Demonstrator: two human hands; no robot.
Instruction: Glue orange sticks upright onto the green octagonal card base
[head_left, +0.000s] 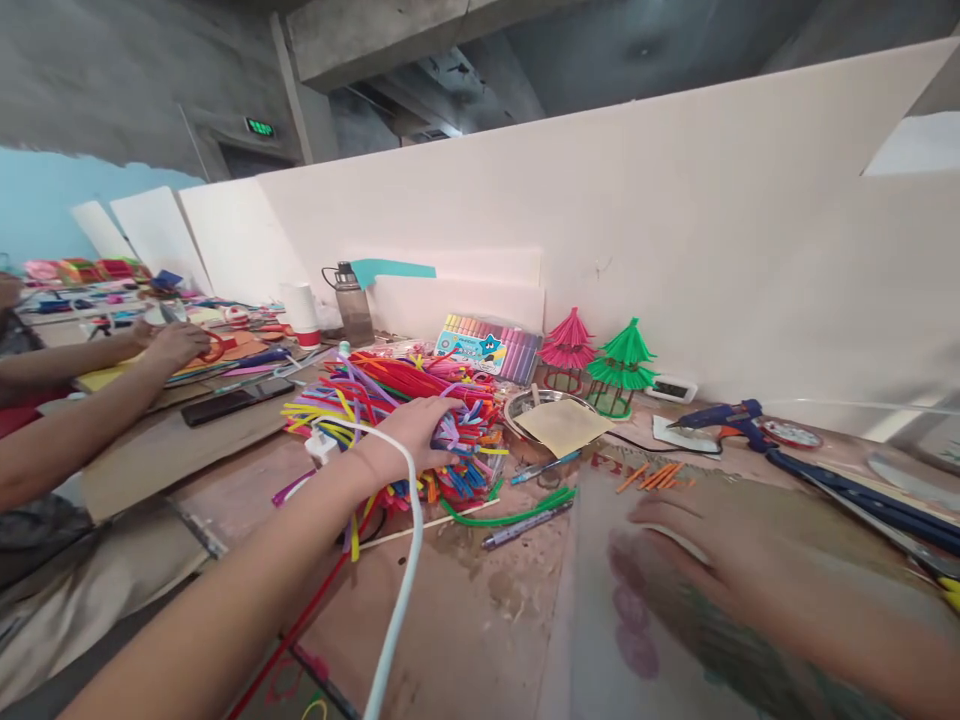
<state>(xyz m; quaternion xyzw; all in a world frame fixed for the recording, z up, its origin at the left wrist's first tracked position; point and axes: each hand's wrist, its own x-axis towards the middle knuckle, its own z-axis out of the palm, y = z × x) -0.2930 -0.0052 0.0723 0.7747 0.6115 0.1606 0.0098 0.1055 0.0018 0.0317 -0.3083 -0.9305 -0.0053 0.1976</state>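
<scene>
My left hand (409, 432) reaches into a heap of coloured straws (390, 395) at the table's middle, fingers curled around a bundle of them. My right hand (720, 555) lies flat, palm down and motion-blurred, on a sheet of grey card (600, 620) near the front right. Its fingers are stretched out and nothing shows in it. Several short orange sticks (655, 475) lie just beyond its fingertips. A white cable (405, 580) arcs over my left wrist.
A blue glue gun (724, 417) lies at the right. Pink (568, 345) and green paper umbrella models (622, 362) stand by the white partition, beside a marker box (487, 348) and a metal dish (536, 405). Another person's arms (97, 380) work at the left near a phone (236, 400).
</scene>
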